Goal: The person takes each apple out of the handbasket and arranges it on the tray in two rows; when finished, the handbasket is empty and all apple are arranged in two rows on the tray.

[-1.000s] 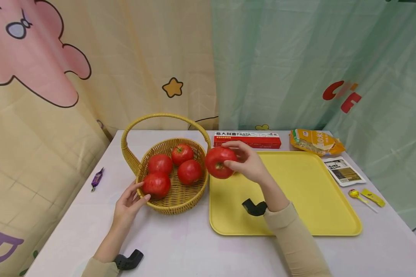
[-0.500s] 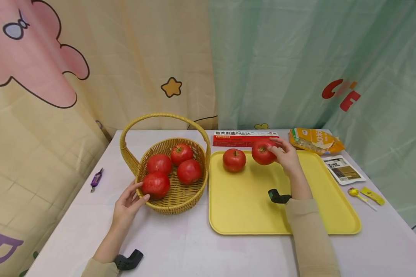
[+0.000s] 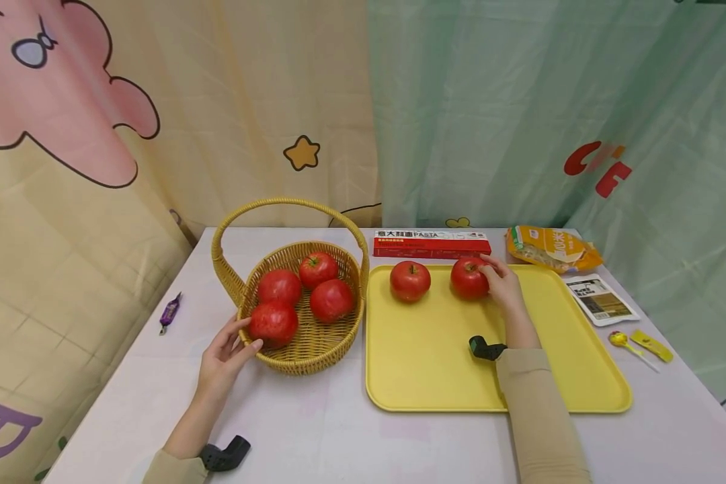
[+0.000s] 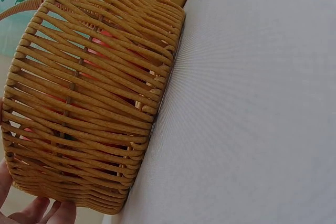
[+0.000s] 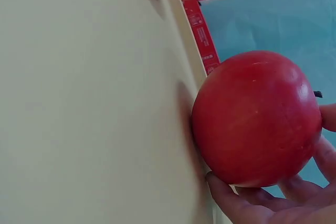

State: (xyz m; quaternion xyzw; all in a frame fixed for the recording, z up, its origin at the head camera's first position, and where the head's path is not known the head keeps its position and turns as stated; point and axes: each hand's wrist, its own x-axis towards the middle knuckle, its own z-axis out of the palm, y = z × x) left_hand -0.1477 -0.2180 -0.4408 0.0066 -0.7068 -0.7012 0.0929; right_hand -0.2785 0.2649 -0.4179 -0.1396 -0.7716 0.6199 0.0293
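My right hand (image 3: 503,286) holds a red apple (image 3: 467,279) at the back of the yellow tray (image 3: 435,363). Fingers curl around its side in the right wrist view, where the apple (image 5: 257,119) sits close over the tray surface and shows a dark stem. To its left rests another red apple (image 3: 410,281). My left hand (image 3: 220,359) grips the near-left rim of a woven basket (image 3: 305,366) with a tall arched handle. Inside lie several red fruits (image 3: 331,300), one topped with a green calyx like a tomato (image 3: 318,270). The basket's wall (image 4: 89,93) fills much of the left wrist view.
Behind the tray lies a red pasta box (image 3: 432,244). An orange grain bag (image 3: 553,249), a white pouch (image 3: 601,299), a lollipop (image 3: 626,343) and a yellow packet (image 3: 651,345) line the right side. A purple wrapped candy (image 3: 170,313) lies far left.
My right hand has carried the apple from beside the basket rightward over the tray, then lowered it at the back. The left hand and basket have stayed in place.
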